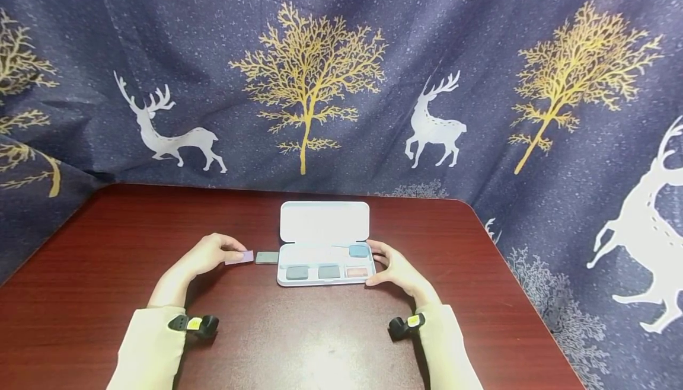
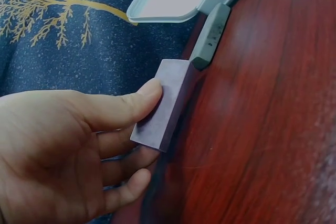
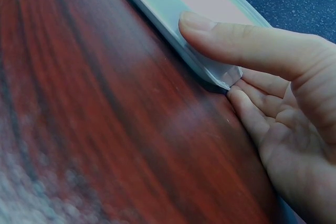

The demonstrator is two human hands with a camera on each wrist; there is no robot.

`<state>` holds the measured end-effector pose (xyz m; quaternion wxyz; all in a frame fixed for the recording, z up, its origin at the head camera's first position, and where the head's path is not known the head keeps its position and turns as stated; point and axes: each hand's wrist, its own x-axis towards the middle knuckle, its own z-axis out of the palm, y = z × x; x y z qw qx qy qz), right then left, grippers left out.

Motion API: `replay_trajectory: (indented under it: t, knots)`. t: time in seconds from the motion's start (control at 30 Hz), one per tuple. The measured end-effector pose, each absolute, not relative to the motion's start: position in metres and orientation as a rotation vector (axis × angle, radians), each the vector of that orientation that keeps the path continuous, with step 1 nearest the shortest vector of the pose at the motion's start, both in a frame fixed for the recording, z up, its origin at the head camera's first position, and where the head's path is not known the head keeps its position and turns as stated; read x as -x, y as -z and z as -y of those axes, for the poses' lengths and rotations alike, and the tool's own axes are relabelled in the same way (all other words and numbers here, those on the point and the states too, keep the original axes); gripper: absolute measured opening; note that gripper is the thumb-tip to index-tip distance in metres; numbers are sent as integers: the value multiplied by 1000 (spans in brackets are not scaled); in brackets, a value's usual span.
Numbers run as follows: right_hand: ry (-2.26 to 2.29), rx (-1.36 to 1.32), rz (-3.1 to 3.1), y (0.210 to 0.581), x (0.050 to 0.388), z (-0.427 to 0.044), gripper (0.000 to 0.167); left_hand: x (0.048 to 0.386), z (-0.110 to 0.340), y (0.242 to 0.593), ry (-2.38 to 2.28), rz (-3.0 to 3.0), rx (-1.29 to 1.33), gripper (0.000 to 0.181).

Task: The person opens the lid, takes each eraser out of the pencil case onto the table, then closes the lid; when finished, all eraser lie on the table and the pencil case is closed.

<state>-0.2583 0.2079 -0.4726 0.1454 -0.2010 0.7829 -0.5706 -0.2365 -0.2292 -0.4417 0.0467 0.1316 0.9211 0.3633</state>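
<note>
In the head view, my left hand (image 1: 216, 252) pinches a lavender rectangular block (image 2: 167, 95) between thumb and fingers, left of the case. A dark grey-green block (image 1: 266, 258) lies on the table between that hand and the case, close to the case's left end. The white hinged case (image 1: 324, 281) stands open, its lid (image 1: 324, 221) raised at the back. Inside it sit two grey blocks (image 1: 297, 272) and a pinkish block (image 1: 357, 272) along the front, plus a blue block (image 1: 358, 251) at back right. My right hand (image 1: 393, 268) grips the case's right end.
The dark red wooden table (image 1: 331, 342) runs under everything. Behind it hangs a navy cloth (image 1: 341, 82) printed with deer and golden trees, which also drapes along the right side. A wrist-worn black device (image 1: 209, 326) sits on each sleeve.
</note>
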Motion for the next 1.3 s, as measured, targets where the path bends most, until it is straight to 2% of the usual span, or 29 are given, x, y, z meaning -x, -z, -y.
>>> replay_trajectory:
  t: [1.3]
  knots:
    - [1654, 622, -2247, 471, 258, -208, 90, 239, 215, 450, -1012, -2962, -414, 12]
